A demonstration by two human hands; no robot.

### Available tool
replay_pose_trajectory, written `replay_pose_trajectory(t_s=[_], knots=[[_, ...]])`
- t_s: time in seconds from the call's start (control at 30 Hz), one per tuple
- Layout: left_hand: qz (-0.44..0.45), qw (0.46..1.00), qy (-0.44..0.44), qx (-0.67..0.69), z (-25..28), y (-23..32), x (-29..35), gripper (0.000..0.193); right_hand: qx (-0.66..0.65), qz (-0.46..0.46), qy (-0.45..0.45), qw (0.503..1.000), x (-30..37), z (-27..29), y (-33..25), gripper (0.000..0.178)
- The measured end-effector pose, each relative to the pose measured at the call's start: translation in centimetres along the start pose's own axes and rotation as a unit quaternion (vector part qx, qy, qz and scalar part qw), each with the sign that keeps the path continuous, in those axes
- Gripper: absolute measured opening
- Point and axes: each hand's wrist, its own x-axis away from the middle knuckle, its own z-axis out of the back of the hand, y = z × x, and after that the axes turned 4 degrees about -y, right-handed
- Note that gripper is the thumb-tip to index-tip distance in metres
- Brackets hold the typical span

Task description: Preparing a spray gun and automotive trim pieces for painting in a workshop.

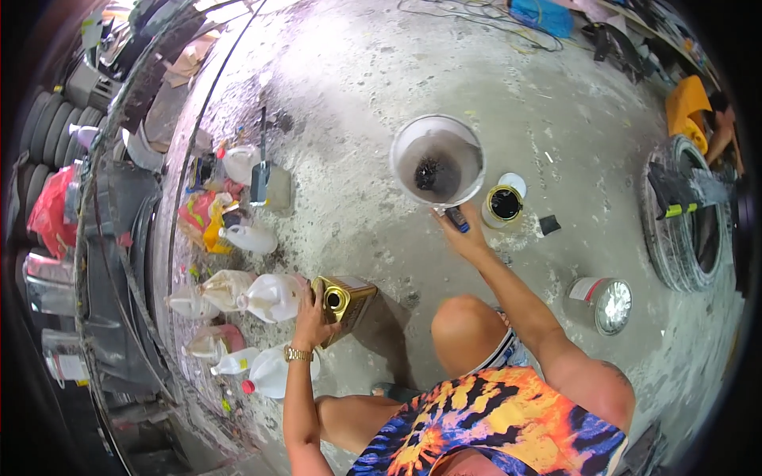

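My left hand (pixel 312 320), with a gold watch at its wrist, grips the left side of a rectangular gold metal tin (pixel 359 300). The tin's round spout is uncapped and faces up. My right hand (pixel 467 233) is closed around a small black and blue object (pixel 457 219) of a kind I cannot make out. It is at the near edge of a white bucket (pixel 398 176), whose inside is grey with a dark patch at the bottom. Right of the bucket stands an open round can (pixel 520 208) of black liquid, with a white lid (pixel 514 184) behind it.
Several plastic jugs (pixel 274 298) line the left side. A square container (pixel 278 189) stands farther back. To the right are a silver-lidded can (pixel 613 306), a small black piece (pixel 549 225) and a stack of tires (pixel 663 238). Cables (pixel 484 17) lie at the back.
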Motion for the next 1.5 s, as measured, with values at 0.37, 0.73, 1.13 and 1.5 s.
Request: replay_pose_trajectory(t_s=[0.37, 0.73, 1.13, 1.5], knots=[[0.001, 1.0, -0.011, -0.014, -0.2, -0.2, -0.2, 0.118, -0.022, -0.03, 0.027, 0.999, 0.2, -0.1, -0.3, 0.027], [0.009, 1.0, -0.014, 0.019, 0.0, 0.1, -0.2, 0.115, -0.011, -0.041, 0.044, 0.998, 0.2, -0.1, -1.1, 0.032], [0.01, 1.0, -0.016, 0.016, 0.1, 0.2, -0.1, 0.117, -0.009, -0.019, 0.059, 0.998, -0.4, -0.2, -0.2, 0.023], [0.002, 1.0, -0.006, 0.0, 0.0, 0.0, -0.1, 0.119, 0.023, -0.006, 0.071, 0.997, -0.8, 0.8, 0.4, 0.031]])
